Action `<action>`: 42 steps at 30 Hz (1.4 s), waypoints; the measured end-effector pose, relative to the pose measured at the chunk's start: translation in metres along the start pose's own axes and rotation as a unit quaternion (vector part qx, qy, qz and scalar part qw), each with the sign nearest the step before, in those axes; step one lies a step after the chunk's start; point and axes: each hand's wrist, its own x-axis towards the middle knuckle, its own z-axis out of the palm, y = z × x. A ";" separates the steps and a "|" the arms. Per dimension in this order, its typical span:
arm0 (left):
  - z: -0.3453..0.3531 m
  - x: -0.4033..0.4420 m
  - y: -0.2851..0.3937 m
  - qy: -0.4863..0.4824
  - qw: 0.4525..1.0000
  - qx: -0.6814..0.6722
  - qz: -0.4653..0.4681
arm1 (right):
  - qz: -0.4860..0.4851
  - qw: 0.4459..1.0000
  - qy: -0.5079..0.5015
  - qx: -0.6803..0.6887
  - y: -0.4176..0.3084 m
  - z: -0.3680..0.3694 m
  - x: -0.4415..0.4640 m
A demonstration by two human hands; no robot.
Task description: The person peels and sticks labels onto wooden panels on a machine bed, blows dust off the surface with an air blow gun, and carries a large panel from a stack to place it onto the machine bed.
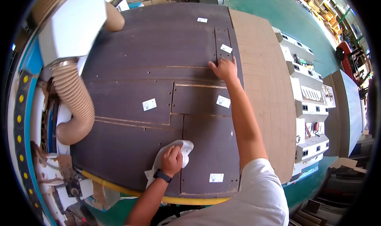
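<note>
My left hand (pixel 171 161), with a dark watch on its wrist, is closed on a crumpled white sheet (pixel 187 147) low in the view. I cannot tell whether the sheet is cloth or paper. Under it lies a large dark brown board (pixel 131 146), cut into panels by thin grooves and dotted with small holes. Farther up, my right hand (pixel 226 69) rests on the board with thumb and fingers apart, at the lower end of a narrow strip (pixel 224 34). Just above its fingertips is a white printed label (pixel 226 48). Other labels (pixel 149 104) are stuck on several panels.
A bare brown board (pixel 264 87) adjoins the dark panels on the right. Beyond it stand white machine blocks (pixel 311 109). On the left are a white machine housing (pixel 73 25) and a ribbed beige hose (pixel 75 95). A yellow edge (pixel 198 201) runs along the front.
</note>
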 end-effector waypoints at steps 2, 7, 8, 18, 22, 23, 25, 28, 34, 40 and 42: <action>0.005 -0.007 -0.006 0.023 0.999 0.015 0.023 | -0.014 0.992 -0.089 0.087 -0.025 -0.044 -0.049; -0.007 -0.016 0.009 0.098 0.873 -0.348 -0.326 | 0.070 0.861 -0.101 0.494 -0.096 -0.143 -0.262; -0.026 -0.021 0.026 0.110 0.850 -0.372 -0.358 | 0.096 0.827 -0.151 0.533 -0.108 -0.175 -0.292; -0.169 -0.205 0.132 0.081 0.685 -0.668 -0.278 | -0.007 0.527 -0.261 0.809 -0.232 -0.292 -0.451; -0.176 -0.258 0.154 0.104 0.691 -0.623 -0.350 | 0.008 0.606 -0.225 0.762 -0.247 -0.336 -0.492; -0.177 -0.271 0.161 0.103 0.691 -0.624 -0.350 | 0.037 0.666 -0.223 0.711 -0.247 -0.347 -0.504; -0.178 -0.287 0.171 0.104 0.789 -0.513 -0.322 | 0.017 0.840 -0.095 0.535 -0.247 -0.364 -0.522; -0.181 -0.303 0.175 0.065 0.847 -0.451 -0.274 | -0.257 0.908 -0.036 0.328 -0.244 -0.376 -0.545; -0.209 -0.306 0.195 -0.015 0.968 -0.219 -0.122 | -0.036 0.828 -0.144 0.541 -0.201 -0.361 -0.533; -0.226 -0.207 0.288 0.106 0.991 -0.024 0.074 | 0.016 0.834 -0.037 0.550 -0.146 -0.390 -0.477; -0.209 -0.173 0.289 0.100 0.993 0.008 0.069 | -0.116 0.844 0.062 0.520 -0.139 -0.409 -0.454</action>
